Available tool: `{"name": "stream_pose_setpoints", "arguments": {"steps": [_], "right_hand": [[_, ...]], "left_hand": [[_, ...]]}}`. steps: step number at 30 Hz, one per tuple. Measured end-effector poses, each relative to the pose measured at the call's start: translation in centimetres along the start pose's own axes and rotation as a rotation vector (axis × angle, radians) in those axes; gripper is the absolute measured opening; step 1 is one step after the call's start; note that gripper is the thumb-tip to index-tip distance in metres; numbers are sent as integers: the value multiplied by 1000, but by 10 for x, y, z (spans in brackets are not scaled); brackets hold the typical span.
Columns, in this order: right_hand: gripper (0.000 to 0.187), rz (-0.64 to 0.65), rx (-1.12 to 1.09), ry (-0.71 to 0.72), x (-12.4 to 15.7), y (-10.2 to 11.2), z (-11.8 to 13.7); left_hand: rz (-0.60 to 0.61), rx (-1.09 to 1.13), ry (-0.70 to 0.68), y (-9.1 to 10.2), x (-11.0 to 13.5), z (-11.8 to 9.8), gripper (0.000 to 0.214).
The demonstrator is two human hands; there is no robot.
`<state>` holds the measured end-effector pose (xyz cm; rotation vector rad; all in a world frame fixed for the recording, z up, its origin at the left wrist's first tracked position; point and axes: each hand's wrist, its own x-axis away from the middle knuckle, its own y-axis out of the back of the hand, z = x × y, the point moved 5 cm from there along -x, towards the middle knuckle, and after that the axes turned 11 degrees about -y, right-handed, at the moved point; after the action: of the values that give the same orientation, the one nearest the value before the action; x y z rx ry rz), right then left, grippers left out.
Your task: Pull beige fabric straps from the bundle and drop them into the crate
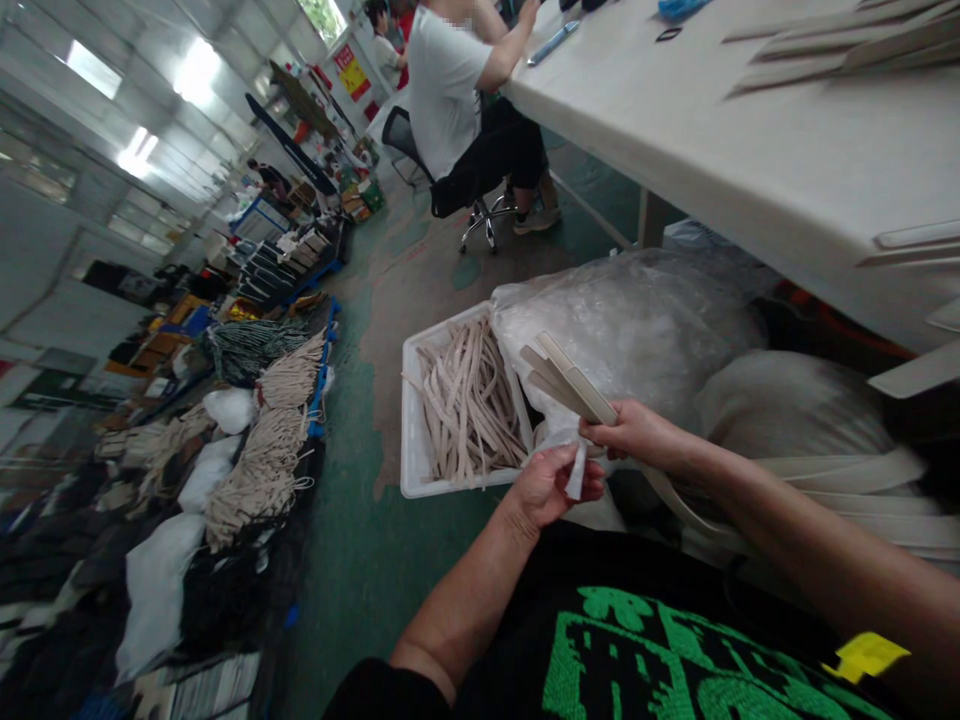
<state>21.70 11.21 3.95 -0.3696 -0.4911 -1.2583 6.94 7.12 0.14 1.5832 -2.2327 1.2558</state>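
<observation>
My right hand (630, 432) is closed around the ends of a few flat beige strips (568, 377), which point up and to the left, away from me. Just beside it, my left hand (546, 487) pinches a small whitish, see-through strip (577, 470) that looks like thin plastic or tape. The two hands almost meet, and some of the left fingertips are hidden. Behind them stands a white plastic crate (409, 420) full of long beige straps (469, 400). A large clear plastic bag (637, 310) bulges beside the crate.
A long white table (720, 130) runs along the right, with more beige strips (847, 45) on it. A seated person (450, 90) works at its far end on a wheeled chair (472, 195). Bundled beige cords (262, 460) and white sacks (161, 580) lie on the left.
</observation>
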Motion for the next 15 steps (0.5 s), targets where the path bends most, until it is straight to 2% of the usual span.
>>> {"name": "stream_pose_setpoints", "arguments": {"steps": [3,9,15], "right_hand": [[22,-4,8,0,-1,0,-2],[23,-18,38,1,-2,-1,-5],[39,-37,96,30,0,1,-7]], "left_hand": [[47,-3,11,-4,6,-1,37],[151,-65,139,-10,14,9,44],[201,-50,132,-3,13,7,42]]}}
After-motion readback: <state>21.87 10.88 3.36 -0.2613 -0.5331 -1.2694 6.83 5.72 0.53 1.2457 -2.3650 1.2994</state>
